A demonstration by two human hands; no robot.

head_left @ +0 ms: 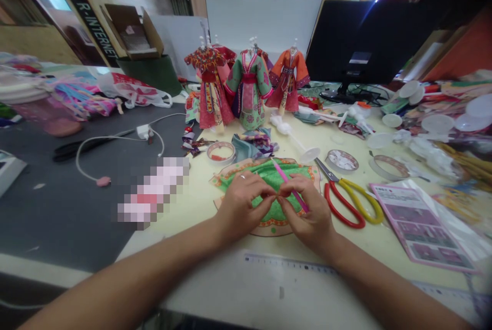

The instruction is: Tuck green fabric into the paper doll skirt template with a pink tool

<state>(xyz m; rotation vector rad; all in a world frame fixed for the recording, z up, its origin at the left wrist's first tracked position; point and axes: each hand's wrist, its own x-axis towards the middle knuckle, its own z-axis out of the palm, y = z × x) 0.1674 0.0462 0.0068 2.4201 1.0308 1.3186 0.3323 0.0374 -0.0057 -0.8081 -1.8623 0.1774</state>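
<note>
Your left hand (240, 207) pinches the green fabric (269, 179), your right hand (307, 212) grips a pink stick (287, 181); a slip could crease the cloth.

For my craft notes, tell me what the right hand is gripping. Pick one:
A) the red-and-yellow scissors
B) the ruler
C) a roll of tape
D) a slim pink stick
D: the slim pink stick runs through the fingers of the right hand.
</note>
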